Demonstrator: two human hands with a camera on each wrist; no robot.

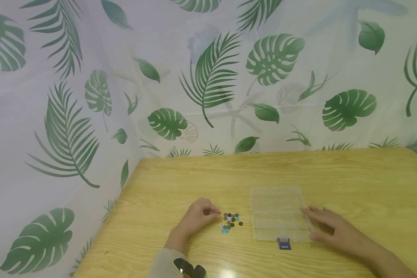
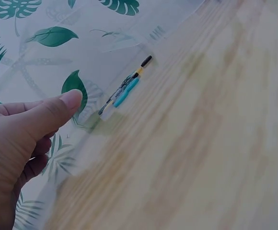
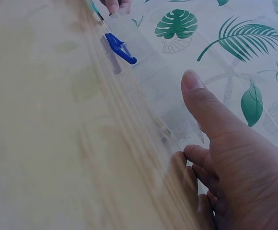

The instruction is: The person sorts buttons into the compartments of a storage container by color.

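Note:
Small flat round button-like pieces (image 1: 229, 222) in grey, black, green, yellow, white and light blue lie close together on the table. My left hand (image 1: 199, 217) is at the left edge of this group, its thumb and forefinger tips close together. In the left wrist view its thumb (image 2: 57, 112) points out straight and hides the forefinger's tip; I cannot tell whether anything is between them. A clear plastic compartment box (image 1: 279, 221) with a blue latch (image 1: 284, 243) lies to the right. My right hand (image 1: 333, 228) rests at its right edge, thumb and fingers apart.
The wood-grain table (image 1: 180, 177) runs back to a white cloth (image 1: 222, 119) printed with green leaves, which also hangs along the left side. A dark strap (image 1: 189, 267) sits on the left sleeve. A little yellow shows in the box's right-hand part.

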